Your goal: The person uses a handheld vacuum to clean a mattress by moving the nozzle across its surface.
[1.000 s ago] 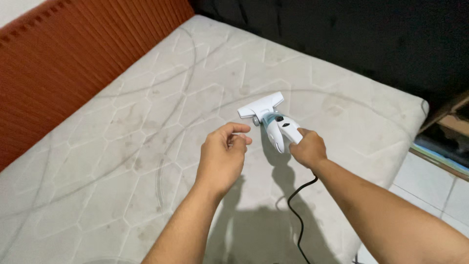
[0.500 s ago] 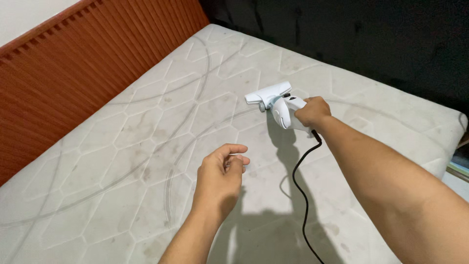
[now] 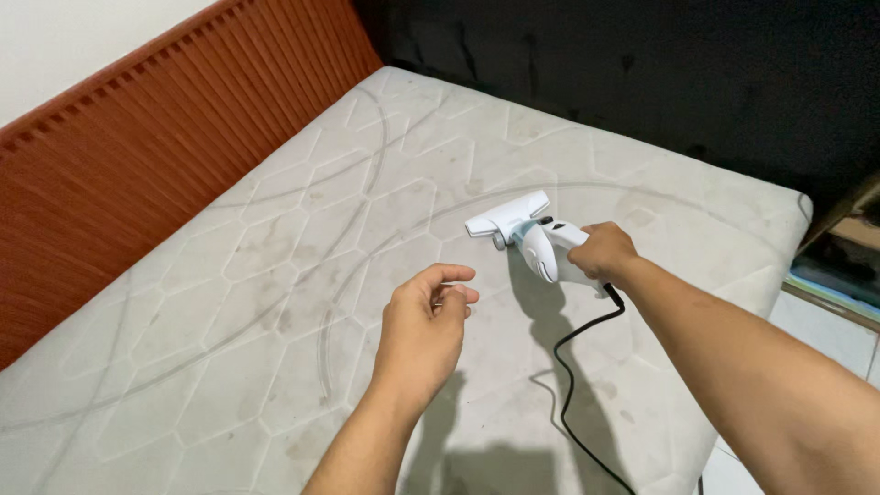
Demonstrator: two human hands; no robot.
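My right hand (image 3: 603, 252) grips the handle of a small white handheld vacuum (image 3: 536, 241), whose flat nozzle head (image 3: 507, 218) rests on a bare quilted mattress (image 3: 275, 275). A black power cord (image 3: 573, 367) trails from the handle back toward me across the mattress. My left hand (image 3: 423, 330) hovers above the mattress to the left of the vacuum, holding nothing, its fingers loosely curled with the thumb and forefinger apart.
The mattress is off-white with a hexagon stitch pattern and brownish stains. A ribbed reddish-brown headboard (image 3: 119, 174) runs along its left side. A dark wall (image 3: 642, 64) stands behind. White floor tiles (image 3: 825, 339) and some clutter lie past the right edge.
The vacuum was pushed farther away across the mattress, then drawn back toward me and slightly right. My left hand stayed hovering in much the same place.
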